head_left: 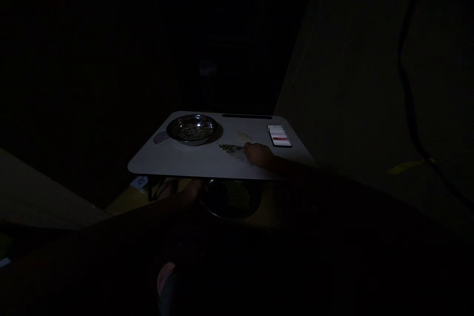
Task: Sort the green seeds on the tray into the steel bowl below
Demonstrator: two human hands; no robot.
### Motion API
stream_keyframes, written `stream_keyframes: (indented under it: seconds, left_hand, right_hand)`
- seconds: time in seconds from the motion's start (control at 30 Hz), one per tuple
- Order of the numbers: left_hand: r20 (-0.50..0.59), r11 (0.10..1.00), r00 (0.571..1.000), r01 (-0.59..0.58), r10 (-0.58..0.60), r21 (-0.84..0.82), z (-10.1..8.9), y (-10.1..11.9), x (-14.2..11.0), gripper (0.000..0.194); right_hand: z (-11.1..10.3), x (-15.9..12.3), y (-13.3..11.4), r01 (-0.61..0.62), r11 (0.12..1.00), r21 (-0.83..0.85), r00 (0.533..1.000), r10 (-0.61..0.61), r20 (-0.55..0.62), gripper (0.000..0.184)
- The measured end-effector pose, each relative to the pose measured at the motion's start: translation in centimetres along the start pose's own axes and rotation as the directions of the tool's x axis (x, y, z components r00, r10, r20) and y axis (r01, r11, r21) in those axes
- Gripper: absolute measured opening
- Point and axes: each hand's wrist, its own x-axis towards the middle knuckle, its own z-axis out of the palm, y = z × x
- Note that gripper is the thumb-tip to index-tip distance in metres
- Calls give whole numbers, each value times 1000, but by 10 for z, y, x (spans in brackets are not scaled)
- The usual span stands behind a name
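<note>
The scene is very dark. My right hand [259, 154] rests on a small white lap table [185, 163], fingers curled together beside a little heap of green grains [230, 147]. A steel bowl [191, 129] with more green grains stands at the table's far left. My left hand [194, 191] lies in shadow below the table's front edge, at the rim of a second steel bowl [231, 198] holding grains; its fingers are hidden.
A phone with a lit screen [279, 136] lies at the table's far right. A pale small heap [244, 136] sits near the middle. A wall [370, 84] rises on the right with a dark cable [407, 94] hanging.
</note>
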Motion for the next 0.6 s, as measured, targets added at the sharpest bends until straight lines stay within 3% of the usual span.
stream_keyframes:
  seconds: [0.13, 0.17, 0.27, 0.37, 0.4, 0.6]
  left_hand:
    - [-95, 996, 995, -8, 16, 89, -2, 20, -22, 21]
    - [-180, 991, 982, -29, 52, 129, -2, 25, -28, 21]
    - [-209, 978, 978, 31, 13, 206, -3, 32, -39, 27]
    - [-170, 993, 984, -34, 54, 115, -2, 25, -32, 25]
    - [-101, 998, 994, -23, 28, 51, -1, 20, -27, 27]
    - [7, 999, 1000, -25, 25, -30, 1, 2, -4, 21]
  right_hand:
    - [-2, 1, -5, -31, 999, 23, 999, 31, -11, 36]
    - [-2, 1, -5, -39, 999, 31, 999, 39, -10, 36]
    - [-1, 0, -2, -63, 997, 49, 998, 63, 8, 36]
    - [2, 0, 4, -77, 996, 41, 997, 76, 14, 38]
    - [3, 0, 7, -79, 996, 35, 997, 78, 15, 39]
    - [7, -3, 19, -111, 994, -9, 993, 112, 34, 41]
